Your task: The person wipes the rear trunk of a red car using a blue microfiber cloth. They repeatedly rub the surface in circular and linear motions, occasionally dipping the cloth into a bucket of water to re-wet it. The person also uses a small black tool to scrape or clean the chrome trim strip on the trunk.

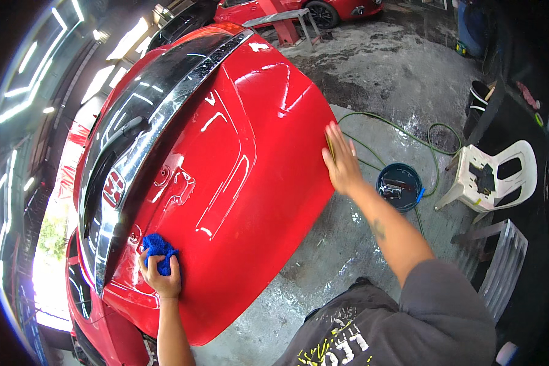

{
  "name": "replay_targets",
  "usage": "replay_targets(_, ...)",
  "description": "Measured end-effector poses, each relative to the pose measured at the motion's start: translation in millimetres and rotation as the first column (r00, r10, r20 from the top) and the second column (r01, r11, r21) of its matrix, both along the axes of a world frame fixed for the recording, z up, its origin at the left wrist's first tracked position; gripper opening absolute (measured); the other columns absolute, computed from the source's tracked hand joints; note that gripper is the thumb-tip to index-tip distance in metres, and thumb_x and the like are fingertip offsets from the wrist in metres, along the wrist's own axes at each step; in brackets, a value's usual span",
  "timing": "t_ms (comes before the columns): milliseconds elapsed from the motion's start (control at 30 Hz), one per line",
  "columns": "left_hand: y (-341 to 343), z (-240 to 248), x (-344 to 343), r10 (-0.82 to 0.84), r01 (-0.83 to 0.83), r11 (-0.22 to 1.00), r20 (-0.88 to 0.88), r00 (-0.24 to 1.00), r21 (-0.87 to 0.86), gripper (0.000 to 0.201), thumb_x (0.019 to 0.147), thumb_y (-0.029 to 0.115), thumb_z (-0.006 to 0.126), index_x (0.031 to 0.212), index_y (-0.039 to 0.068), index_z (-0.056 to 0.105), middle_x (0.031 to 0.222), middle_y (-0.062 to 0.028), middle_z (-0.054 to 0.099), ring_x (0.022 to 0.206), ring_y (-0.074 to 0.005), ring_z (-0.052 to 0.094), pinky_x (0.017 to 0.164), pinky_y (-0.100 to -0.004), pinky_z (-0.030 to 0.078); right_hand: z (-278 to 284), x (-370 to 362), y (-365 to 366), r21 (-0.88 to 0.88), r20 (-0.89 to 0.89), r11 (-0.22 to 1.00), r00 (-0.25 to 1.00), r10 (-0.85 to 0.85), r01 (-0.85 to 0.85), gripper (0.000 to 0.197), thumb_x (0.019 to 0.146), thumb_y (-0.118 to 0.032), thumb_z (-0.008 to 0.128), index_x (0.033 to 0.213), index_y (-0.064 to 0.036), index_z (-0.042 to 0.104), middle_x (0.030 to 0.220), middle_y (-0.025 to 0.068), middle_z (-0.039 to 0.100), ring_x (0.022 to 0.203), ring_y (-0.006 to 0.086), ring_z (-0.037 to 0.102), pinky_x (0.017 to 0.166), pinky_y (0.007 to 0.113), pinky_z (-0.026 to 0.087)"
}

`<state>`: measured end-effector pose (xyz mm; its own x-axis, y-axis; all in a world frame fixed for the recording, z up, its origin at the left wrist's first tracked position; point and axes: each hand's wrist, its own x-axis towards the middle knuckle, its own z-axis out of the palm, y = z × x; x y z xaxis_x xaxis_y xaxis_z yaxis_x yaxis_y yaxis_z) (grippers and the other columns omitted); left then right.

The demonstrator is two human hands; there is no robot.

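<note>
A glossy red car tailgate (274, 201) fills the middle of the view, with wet-looking reflections and an uncovered recess around its centre. My left hand (163, 277) is closed around a crumpled blue cloth (158, 251), held against the lower left of the panel. At the panel's right edge my right hand (346, 161) lies with its fingers stretched and close together. Between its thumb and fingers shows a thin, dark, yellowish-edged pad (330, 145); most of it is hidden under the hand. Above the panel run a chrome-edged spoiler and the rear window (137, 116) with its wiper.
A dark bucket (399, 186) of liquid stands on the wet concrete floor, beside a green hose (433, 143). Farther right are a white plastic chair (494, 174) and a grey stool (506, 262). Another red car (348, 9) and a metal stand (287, 21) are at the back.
</note>
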<state>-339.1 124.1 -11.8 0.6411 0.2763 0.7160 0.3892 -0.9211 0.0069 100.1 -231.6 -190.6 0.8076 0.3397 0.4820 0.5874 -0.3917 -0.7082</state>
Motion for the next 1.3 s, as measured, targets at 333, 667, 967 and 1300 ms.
replay_targets(333, -0.9, 0.4, 10.5, -0.027, 0.027, 1.000, 0.039, 0.999, 0.000, 0.030, 0.079, 0.015, 0.089, 0.092, 0.007, 0.064, 0.123, -0.0228, 0.067, 0.116, -0.0439, 0.066, 0.102, -0.0548, 0.051, 59.4, 78.6, 26.8, -0.101, 0.084, 0.993, 0.995, -0.045, 0.053, 0.068, 0.120, -0.047, 0.036, 0.177, -0.0094, 0.029, 0.187, 0.0115, 0.024, 0.173, 0.0290, 0.022, 0.137, 0.065, 0.011)
replay_targets(667, -2.7, 4.5, 15.3, -0.050, 0.050, 0.999, 0.033, 0.998, 0.001, 0.030, 0.079, 0.015, 0.089, 0.091, 0.007, 0.063, 0.123, -0.0229, 0.067, 0.115, -0.0440, 0.065, 0.101, -0.0553, 0.051, 58.2, 107.0, 29.1, -0.023, 0.188, 0.999, 0.982, -0.023, 0.028, 0.062, 0.119, -0.040, 0.042, 0.173, -0.0096, 0.038, 0.183, 0.0136, 0.033, 0.172, 0.0285, 0.025, 0.137, 0.057, 0.014)
replay_targets(967, -1.5, 3.8, 10.0, -0.043, 0.043, 0.999, 0.018, 0.999, -0.002, 0.030, 0.082, 0.016, 0.089, 0.094, 0.006, 0.064, 0.124, -0.0241, 0.067, 0.115, -0.0451, 0.066, 0.102, -0.0566, 0.051, -5.1, 43.9, -28.4, -0.148, 0.273, 0.989, 0.962, 0.016, 0.026, 0.061, 0.116, -0.027, 0.054, 0.173, -0.0095, 0.039, 0.181, 0.0156, 0.038, 0.169, 0.0305, 0.033, 0.135, 0.055, 0.021)
replay_targets(1300, -0.1, 4.0, 0.6, -0.030, 0.030, 1.000, 0.018, 0.999, 0.009, 0.028, 0.085, 0.016, 0.091, 0.097, 0.006, 0.067, 0.124, -0.0231, 0.068, 0.119, -0.0442, 0.065, 0.104, -0.0558, 0.051, -27.0, -92.1, -9.1, -0.174, 0.211, 0.983, 0.977, -0.028, 0.066, 0.075, 0.113, -0.035, 0.058, 0.175, -0.0021, 0.030, 0.184, 0.0221, 0.027, 0.171, 0.0386, 0.026, 0.138, 0.058, 0.020)
